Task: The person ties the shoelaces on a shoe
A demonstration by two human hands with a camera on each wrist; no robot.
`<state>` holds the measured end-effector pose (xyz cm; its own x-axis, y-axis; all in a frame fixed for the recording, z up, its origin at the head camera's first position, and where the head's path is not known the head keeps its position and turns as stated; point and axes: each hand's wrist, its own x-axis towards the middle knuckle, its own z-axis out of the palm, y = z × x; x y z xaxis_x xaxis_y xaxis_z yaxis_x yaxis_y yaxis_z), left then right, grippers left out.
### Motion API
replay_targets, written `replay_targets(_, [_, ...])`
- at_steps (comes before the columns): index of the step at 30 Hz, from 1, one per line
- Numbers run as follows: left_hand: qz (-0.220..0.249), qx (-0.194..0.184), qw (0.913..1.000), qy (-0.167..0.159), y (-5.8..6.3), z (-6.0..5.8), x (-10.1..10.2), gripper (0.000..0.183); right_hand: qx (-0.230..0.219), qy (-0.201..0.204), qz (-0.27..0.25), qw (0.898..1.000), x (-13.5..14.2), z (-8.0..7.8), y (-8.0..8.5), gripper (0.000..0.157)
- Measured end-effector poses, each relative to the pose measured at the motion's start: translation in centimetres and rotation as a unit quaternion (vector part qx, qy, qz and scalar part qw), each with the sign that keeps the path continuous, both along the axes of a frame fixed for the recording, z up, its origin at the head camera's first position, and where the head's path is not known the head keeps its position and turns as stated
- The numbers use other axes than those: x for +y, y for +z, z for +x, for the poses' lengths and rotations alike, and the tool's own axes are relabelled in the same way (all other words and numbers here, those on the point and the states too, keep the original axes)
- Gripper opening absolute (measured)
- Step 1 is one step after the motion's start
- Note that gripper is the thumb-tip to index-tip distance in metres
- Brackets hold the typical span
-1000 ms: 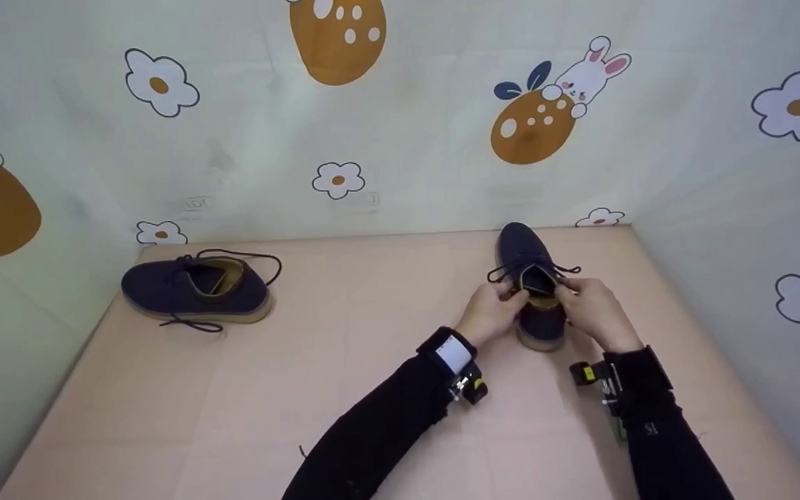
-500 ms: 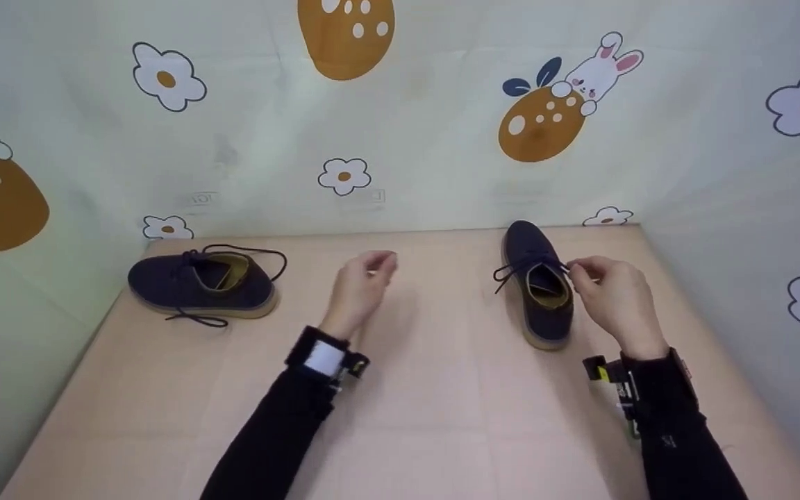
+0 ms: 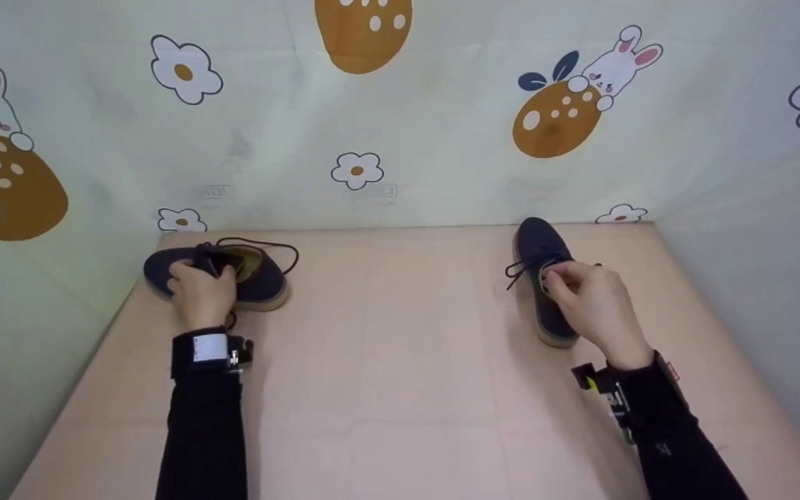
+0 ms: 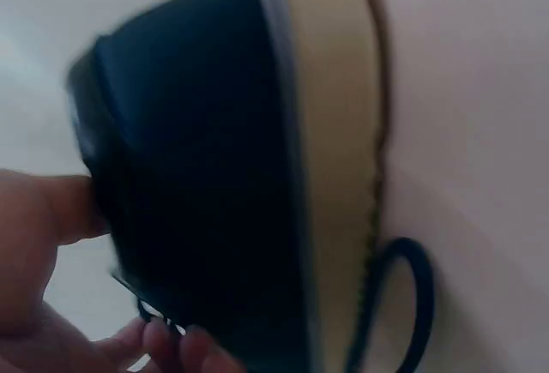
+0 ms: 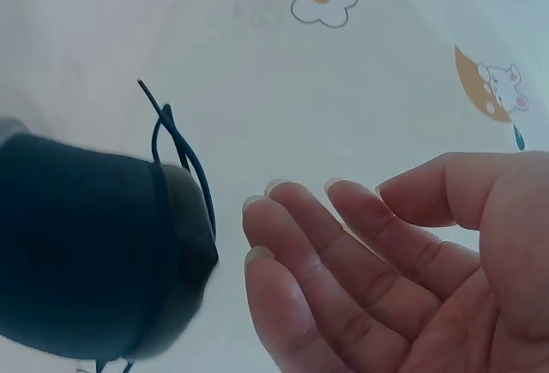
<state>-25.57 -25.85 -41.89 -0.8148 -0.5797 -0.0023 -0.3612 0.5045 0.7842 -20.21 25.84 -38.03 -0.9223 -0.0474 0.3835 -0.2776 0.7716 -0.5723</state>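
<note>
Two navy lace-up shoes with tan soles stand apart on the pale surface. The left shoe points left, its lace trailing behind. Over its side, my left hand grips the upper near the opening. In the left wrist view, the thumb touches the collar of this shoe and the fingertips lie by the lacing. The right shoe points to the back wall, its lace tied in a bow. Above its opening hovers my right hand, fingers loosely bent and holding nothing. The right wrist view has a gap between fingers and shoe.
A pale cloth wall printed with rabbits and flowers rises behind the surface and along both sides. The peach-coloured tabletop stretches between the two shoes. Both wrists wear camera straps over black sleeves.
My left hand has left the right shoe and moved left onto the other shoe. The right hand has let go of the right shoe's lace and stays near it.
</note>
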Motion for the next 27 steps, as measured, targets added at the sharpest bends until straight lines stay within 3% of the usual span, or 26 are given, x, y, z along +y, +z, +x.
replay_targets(6, [0.0,-0.008,1.0,-0.003,-0.6,0.2,-0.8,0.067,0.012,0.022,0.013,1.0,-0.7,-0.4,-0.9,0.015])
replay_targets(11, [-0.068,-0.076,0.9937,-0.046,-0.3,0.4,-1.4,0.071,0.015,0.028,0.018,0.999,-1.0,-0.6,-1.4,0.013])
replay_targets(13, [-0.089,-0.086,0.9904,-0.061,-0.4,0.4,-1.6,0.069,0.012,0.031,0.021,0.999,-1.2,-0.5,-1.5,0.014])
replay_targets(22, [-0.098,0.006,0.9947,-0.032,-0.7,0.0,-1.3,0.049,0.03,0.05,0.035,0.998,-1.7,-0.3,-1.6,0.013])
replay_targets(27, [-0.115,0.034,0.9911,-0.059,0.2,-0.2,-0.1,0.048,0.026,0.049,0.03,0.998,-2.0,-0.3,-1.7,0.013])
